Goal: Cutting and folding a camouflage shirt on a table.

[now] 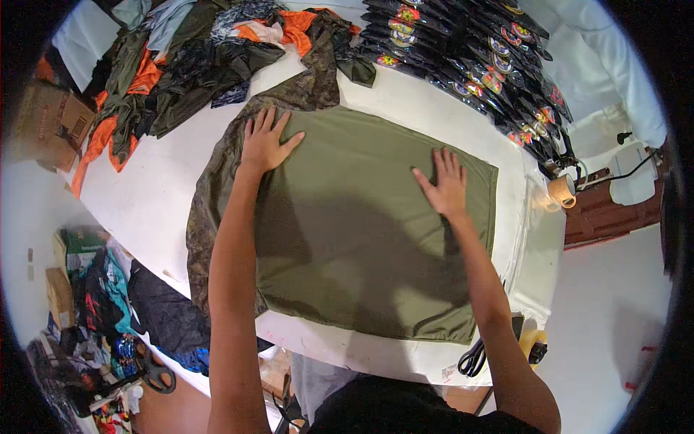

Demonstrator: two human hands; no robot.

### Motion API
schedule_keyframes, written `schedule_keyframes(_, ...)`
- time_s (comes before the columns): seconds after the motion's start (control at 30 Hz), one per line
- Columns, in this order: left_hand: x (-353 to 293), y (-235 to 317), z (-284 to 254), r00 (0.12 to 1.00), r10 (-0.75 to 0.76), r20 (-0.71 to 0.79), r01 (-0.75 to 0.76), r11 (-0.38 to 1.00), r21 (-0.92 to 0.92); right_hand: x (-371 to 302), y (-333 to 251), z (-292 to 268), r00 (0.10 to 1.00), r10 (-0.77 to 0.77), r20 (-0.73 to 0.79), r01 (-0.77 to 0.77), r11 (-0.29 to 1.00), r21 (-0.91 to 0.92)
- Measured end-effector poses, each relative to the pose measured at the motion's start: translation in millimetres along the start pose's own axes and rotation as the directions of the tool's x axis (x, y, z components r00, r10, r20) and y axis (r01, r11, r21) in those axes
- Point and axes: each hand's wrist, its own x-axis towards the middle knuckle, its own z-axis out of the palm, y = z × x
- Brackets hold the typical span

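Observation:
An olive-green garment [347, 210] lies spread out on the white table [152, 195]. Camouflage-patterned fabric [217, 188] runs along its left side and up past its far left corner. My left hand [266, 141] rests flat near the far left corner, fingers spread, close to where the green meets the camouflage. Toward the far right, my right hand [447, 184] presses flat on the green cloth, thumb apart from the fingers. Neither hand grips anything. Shadows of my arms and head fall across the cloth, and a few soft creases show in it.
Orange, olive and dark garments [195, 65] are heaped at the far left. Rows of black packages [470, 58] with colourful labels lie at the far right. An orange mug [562, 192] stands near the right edge. Black-handled scissors [473, 358] lie by my right forearm. A cardboard box [54, 123] sits left.

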Motion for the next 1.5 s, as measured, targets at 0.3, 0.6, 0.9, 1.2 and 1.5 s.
schedule_keyframes(0.3,-25,58,-22,0.91,0.003,-0.416,-0.049,0.994,-0.101,-29,-16,-42,0.99,-0.129,-0.056,0.13,0.991,0.011)
schedule_keyframes(0.6,-245,37,-31,0.905,-0.358,-0.23,0.352,0.934,-0.066,-145,-124,-21,0.914,-0.406,0.014,0.396,0.899,0.188)
schedule_keyframes(0.9,-269,-43,-20,0.772,-0.472,-0.426,0.526,0.851,0.012,-172,-105,-29,0.96,-0.277,0.037,0.271,0.956,0.115)
schedule_keyframes(1.2,-234,-81,-23,0.845,-0.457,-0.277,0.476,0.879,0.004,-279,-60,-60,0.993,-0.092,0.068,0.084,0.99,0.112)
schedule_keyframes(1.5,-272,-9,-67,0.671,-0.395,-0.628,0.208,0.913,-0.352,-326,-59,-88,0.964,-0.236,0.12,0.21,0.958,0.197)
